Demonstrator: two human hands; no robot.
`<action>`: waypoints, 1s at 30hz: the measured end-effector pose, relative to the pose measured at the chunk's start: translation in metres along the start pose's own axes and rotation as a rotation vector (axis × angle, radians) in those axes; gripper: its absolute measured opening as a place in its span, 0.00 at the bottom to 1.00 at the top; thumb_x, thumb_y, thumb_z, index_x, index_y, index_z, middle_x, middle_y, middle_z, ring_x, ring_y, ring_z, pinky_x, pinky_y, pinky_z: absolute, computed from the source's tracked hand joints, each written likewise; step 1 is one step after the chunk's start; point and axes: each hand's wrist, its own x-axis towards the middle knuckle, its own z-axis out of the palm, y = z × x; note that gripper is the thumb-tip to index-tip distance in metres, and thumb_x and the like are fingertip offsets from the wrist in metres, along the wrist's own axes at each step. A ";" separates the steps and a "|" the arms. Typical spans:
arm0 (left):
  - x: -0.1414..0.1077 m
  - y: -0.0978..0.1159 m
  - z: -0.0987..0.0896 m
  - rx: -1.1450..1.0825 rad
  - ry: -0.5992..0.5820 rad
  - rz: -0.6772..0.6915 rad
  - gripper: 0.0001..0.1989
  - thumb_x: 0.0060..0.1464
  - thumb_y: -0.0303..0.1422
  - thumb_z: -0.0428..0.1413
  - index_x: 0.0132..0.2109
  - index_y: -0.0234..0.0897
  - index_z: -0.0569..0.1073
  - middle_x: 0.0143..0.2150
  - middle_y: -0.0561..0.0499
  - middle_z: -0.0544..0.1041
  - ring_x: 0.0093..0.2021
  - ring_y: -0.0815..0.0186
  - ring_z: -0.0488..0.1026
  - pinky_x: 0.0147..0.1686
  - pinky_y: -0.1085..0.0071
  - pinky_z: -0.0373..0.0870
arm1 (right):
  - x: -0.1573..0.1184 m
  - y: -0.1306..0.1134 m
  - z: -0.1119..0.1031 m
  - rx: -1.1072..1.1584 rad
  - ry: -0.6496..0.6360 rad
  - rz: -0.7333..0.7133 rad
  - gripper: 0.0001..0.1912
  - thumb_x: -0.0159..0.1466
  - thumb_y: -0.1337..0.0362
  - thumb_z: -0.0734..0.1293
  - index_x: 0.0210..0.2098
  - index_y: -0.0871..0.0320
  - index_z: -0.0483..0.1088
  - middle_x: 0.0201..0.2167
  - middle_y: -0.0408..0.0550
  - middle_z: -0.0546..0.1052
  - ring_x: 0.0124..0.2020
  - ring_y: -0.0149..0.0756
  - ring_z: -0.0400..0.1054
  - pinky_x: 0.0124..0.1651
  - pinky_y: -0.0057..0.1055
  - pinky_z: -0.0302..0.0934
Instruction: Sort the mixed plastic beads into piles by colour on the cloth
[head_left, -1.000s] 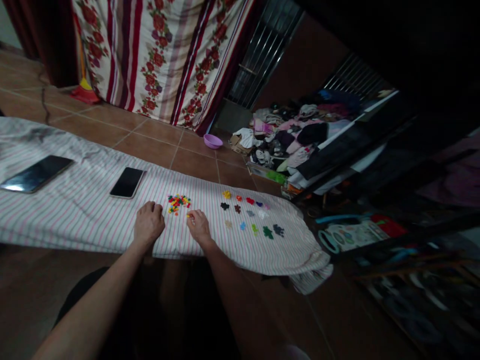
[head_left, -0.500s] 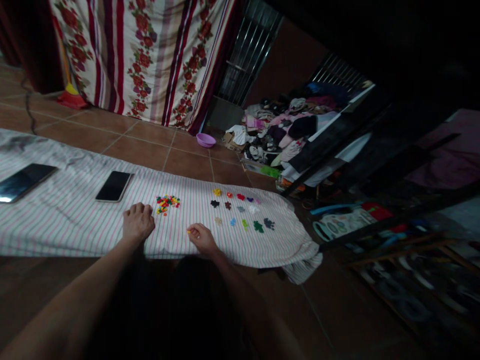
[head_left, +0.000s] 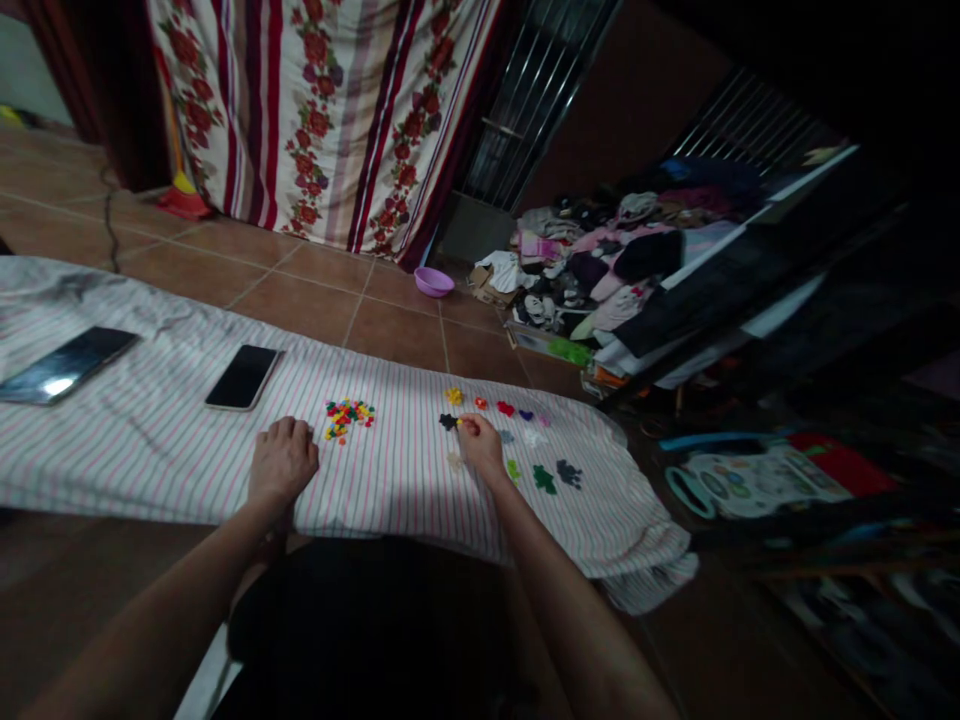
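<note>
My right hand [head_left: 482, 446] is over the groups of small coloured pieces, pinching a small yellow piece [head_left: 460, 422] between the fingertips. Just left of those fingertips is a black cluster [head_left: 448, 422], and above it a yellow cluster [head_left: 454, 396]. The hand hides part of the groups. Red [head_left: 505, 409], dark green [head_left: 544, 479] and dark grey [head_left: 569, 473] clusters lie around it. My left hand [head_left: 282, 460] rests palm down on the striped cloth [head_left: 405, 480], fingers loosely bent and apart. Nearby sits a mixed pile of multicoloured pieces [head_left: 349, 417].
A phone [head_left: 243, 377] and a larger dark-screened device [head_left: 67, 366] lie on the cloth to the left. Beyond the cloth's far edge, a purple basin [head_left: 434, 282] stands on the tiled floor. A heap of clothes [head_left: 600, 260] lies at the back right.
My right hand has moved right and forward with the yellow piece, from the bare cloth to beside the black cluster. My left hand stays resting on the cloth. The view has shifted slightly.
</note>
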 end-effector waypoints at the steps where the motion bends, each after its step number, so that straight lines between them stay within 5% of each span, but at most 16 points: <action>1: 0.001 0.000 0.000 0.005 0.001 -0.001 0.13 0.59 0.32 0.43 0.44 0.34 0.69 0.43 0.40 0.72 0.47 0.52 0.68 0.44 0.59 0.60 | 0.009 0.002 0.000 -0.054 0.011 0.006 0.12 0.55 0.62 0.62 0.35 0.58 0.75 0.27 0.45 0.74 0.30 0.35 0.68 0.38 0.30 0.63; 11: 0.004 0.002 0.005 0.024 -0.003 -0.008 0.12 0.59 0.31 0.44 0.44 0.35 0.69 0.45 0.40 0.71 0.48 0.52 0.67 0.44 0.58 0.60 | 0.064 0.014 0.020 -0.376 0.010 0.066 0.14 0.58 0.69 0.60 0.37 0.58 0.76 0.34 0.49 0.79 0.37 0.38 0.70 0.41 0.30 0.61; 30: 0.006 0.001 0.008 0.034 0.008 -0.007 0.11 0.60 0.32 0.44 0.44 0.35 0.69 0.44 0.41 0.71 0.47 0.52 0.67 0.44 0.58 0.59 | 0.083 0.014 0.040 -0.565 -0.052 0.060 0.11 0.61 0.70 0.62 0.37 0.57 0.76 0.35 0.51 0.79 0.38 0.38 0.72 0.41 0.30 0.60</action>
